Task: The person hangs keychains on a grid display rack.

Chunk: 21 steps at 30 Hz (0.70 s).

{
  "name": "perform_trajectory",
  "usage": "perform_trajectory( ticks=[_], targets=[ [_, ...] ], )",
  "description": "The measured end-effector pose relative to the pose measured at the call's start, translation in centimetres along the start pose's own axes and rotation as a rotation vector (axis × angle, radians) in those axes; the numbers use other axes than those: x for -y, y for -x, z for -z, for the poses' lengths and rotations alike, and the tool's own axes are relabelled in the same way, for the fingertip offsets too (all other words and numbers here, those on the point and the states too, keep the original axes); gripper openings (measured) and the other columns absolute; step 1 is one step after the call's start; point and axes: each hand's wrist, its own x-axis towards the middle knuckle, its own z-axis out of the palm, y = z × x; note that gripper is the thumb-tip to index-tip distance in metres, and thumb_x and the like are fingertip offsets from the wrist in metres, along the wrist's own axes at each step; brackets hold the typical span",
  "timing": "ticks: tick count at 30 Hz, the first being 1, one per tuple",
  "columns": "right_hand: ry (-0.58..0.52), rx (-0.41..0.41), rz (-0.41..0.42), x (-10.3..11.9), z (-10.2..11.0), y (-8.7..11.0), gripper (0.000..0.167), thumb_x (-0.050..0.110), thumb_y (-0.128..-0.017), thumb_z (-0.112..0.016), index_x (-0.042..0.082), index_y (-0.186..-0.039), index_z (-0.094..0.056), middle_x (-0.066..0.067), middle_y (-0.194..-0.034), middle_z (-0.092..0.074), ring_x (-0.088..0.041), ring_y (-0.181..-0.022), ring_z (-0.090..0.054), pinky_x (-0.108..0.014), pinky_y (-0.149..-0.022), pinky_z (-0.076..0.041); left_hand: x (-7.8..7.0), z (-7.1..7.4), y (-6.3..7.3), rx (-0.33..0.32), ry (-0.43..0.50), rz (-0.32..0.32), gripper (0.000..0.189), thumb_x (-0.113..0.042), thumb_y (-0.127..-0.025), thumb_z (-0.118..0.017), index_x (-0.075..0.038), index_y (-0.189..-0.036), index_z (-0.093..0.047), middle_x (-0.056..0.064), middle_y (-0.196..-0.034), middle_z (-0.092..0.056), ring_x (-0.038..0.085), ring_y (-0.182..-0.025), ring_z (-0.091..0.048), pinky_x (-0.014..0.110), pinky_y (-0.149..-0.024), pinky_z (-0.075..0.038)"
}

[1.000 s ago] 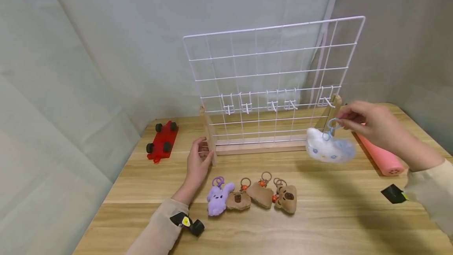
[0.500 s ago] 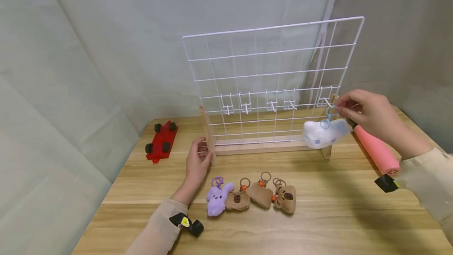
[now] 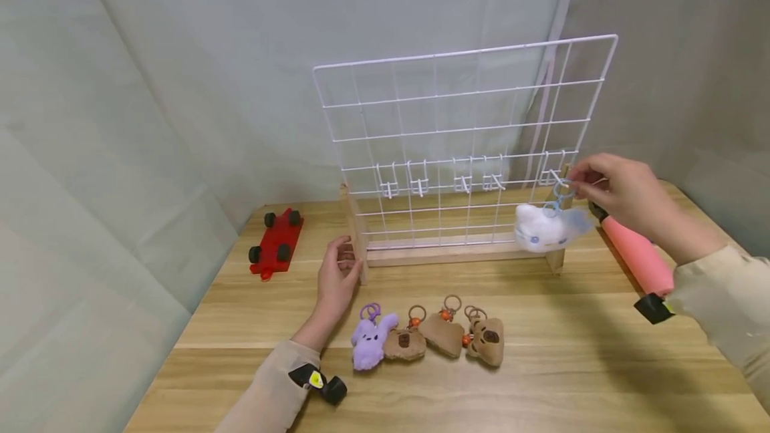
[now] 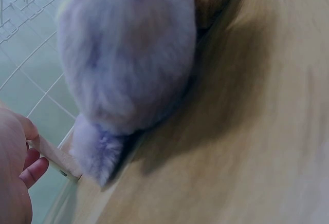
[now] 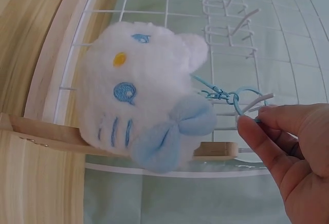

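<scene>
My right hand [image 3: 628, 196] pinches the blue ring [image 5: 236, 105] of a white plush cat keychain [image 5: 144, 85] with a blue bow. The plush hangs in front of the grid's right end. In the right wrist view, the tip of the rightmost white hook [image 5: 264, 98] shows through the ring. Thumb and fingers of my left hand [image 3: 335, 279] grip the left wooden leg [image 3: 355, 229] of the white wire grid rack [image 3: 439, 242]. Close to the left wrist camera, a purple plush keychain [image 4: 128, 54] covers much of the view.
Several white hooks, one a hook [image 3: 418, 185] left of centre, line the grid. In front lie the purple plush and three brown plush keychains, including a bear [image 3: 488, 343]. A red wheeled toy [image 3: 278, 242] lies left; a pink cylinder [image 3: 640, 259] lies right, beneath my right forearm.
My right hand has risen and moved slightly left with the plush cat keychain, bringing its ring to the rightmost hook. My left hand stays on the wooden leg.
</scene>
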Motion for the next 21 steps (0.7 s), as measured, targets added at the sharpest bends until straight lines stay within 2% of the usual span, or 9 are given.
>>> perform_trajectory(
  ticks=[5,17,19,21],
  targets=[
    [0.005,-0.005,0.011,-0.3,-0.5,0.0,0.014,-0.006,-0.082,-0.068,0.000,-0.094,-0.068,-0.013,-0.087,-0.066,0.016,-0.071,-0.046,0.003,-0.062,-0.039,0.1,-0.1,0.0,0.004,0.002,0.000,0.049,0.009,-0.084,-0.063,0.000,-0.129,-0.047,0.024,-0.114,-0.060,0.033,-0.100,-0.062,0.027,-0.081,-0.056],
    [0.019,0.004,-0.008,-0.6,-0.9,-0.1,0.013,-0.002,-0.084,-0.068,0.001,-0.096,-0.068,-0.012,-0.090,-0.067,0.015,-0.073,-0.044,0.000,-0.063,-0.039,0.0,0.0,0.1,-0.001,-0.008,0.013,0.049,0.008,-0.085,-0.064,0.000,-0.130,-0.046,0.024,-0.115,-0.060,0.033,-0.100,-0.062,0.032,-0.082,-0.056],
    [0.006,0.002,-0.011,-0.6,-0.8,-0.1,0.014,-0.002,-0.084,-0.068,0.000,-0.098,-0.068,-0.013,-0.090,-0.067,0.016,-0.073,-0.044,0.001,-0.063,-0.039,-0.3,0.0,0.1,0.001,-0.019,0.031,0.050,0.009,-0.085,-0.063,0.001,-0.131,-0.045,0.025,-0.116,-0.059,0.034,-0.101,-0.061,0.035,-0.083,-0.056],
    [-0.007,-0.001,-0.017,-0.6,-0.8,-0.1,0.014,-0.001,-0.085,-0.067,0.000,-0.099,-0.067,-0.014,-0.091,-0.067,0.017,-0.073,-0.043,0.001,-0.063,-0.038,-1.3,0.2,0.2,0.004,-0.030,0.032,0.049,0.011,-0.084,-0.062,0.004,-0.130,-0.045,0.027,-0.116,-0.059,0.036,-0.101,-0.061,0.038,-0.084,-0.056]
  ],
)
